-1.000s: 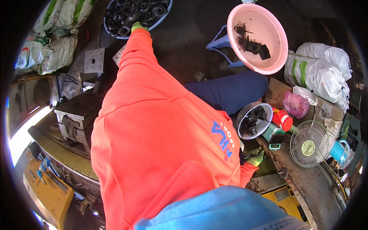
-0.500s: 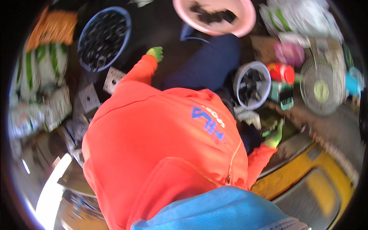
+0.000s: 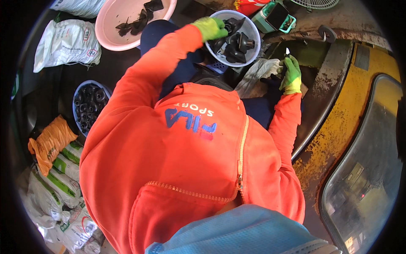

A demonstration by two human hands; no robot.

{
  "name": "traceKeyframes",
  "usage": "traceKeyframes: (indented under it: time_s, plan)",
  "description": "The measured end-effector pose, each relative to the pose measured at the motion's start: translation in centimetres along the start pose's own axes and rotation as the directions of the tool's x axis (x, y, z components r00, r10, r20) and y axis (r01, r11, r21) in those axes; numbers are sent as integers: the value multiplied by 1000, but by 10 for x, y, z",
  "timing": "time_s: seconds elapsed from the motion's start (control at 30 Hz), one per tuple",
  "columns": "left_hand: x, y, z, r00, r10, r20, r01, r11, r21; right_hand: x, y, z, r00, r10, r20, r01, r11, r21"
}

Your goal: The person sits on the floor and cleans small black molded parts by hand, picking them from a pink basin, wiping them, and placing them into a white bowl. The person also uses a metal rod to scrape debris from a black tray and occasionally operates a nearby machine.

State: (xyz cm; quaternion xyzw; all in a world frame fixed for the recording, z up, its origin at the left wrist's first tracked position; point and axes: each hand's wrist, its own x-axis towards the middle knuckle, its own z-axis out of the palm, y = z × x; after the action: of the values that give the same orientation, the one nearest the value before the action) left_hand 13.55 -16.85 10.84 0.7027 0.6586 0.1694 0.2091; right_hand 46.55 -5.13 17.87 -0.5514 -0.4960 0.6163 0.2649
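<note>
My left hand (image 3: 210, 28), in a yellow-green glove, is over the left rim of a pale round tub (image 3: 255, 30). Its bent fingers close against a black moulded part (image 3: 233, 25) in the tub; the thumb side is partly hidden. Several more black parts (image 3: 237, 47), flared at one end with short round necks, fill the tub. My right hand (image 3: 291, 75), gloved alike, is raised to the right of the tub. Its fingers close round a small tool with a bright, blade-like tip (image 3: 287, 51); the handle is hidden in the glove.
A pink basin (image 3: 102, 26) with dark pieces stands at the upper left. Below it, a blue basin (image 3: 109, 89) holds many black parts. White sacks (image 3: 67, 44) and an orange sack (image 3: 53, 142) lie left. A green container (image 3: 264, 21) stands beyond the tub; a yellow machine panel (image 3: 334, 139) is at right.
My view has swung to the right. My left hand has moved from the floor near the blue basin to the pale tub. The right hand stays raised beside the machine, holding the small tool.
</note>
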Motion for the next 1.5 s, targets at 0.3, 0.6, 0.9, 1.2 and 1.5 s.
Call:
traceKeyframes:
  time_s: [0.3, 0.6, 0.9, 1.2, 1.5]
  plan:
    - [14, 68, 26, 940, 134, -313, -105, 989, 107, -25, -8, 41, 972, 139, 191, -142, 990, 5]
    - [-39, 154, -62, 661, 177, -729, -478, 849, -227, -78, -46, 63, 897, -161, 411, -71, 867, 493]
    - [-26, 166, -76, 812, 24, -584, -439, 684, -583, -91, -31, 67, 938, -147, 313, -15, 887, 461]
    - [-29, 207, -59, 808, -178, -562, -331, 651, -683, -90, 16, 98, 687, -716, 124, 612, 662, 433]
    - [-41, 209, -68, 762, -83, -642, -446, 652, -614, -107, -33, 88, 637, -706, 310, 728, 683, 58]
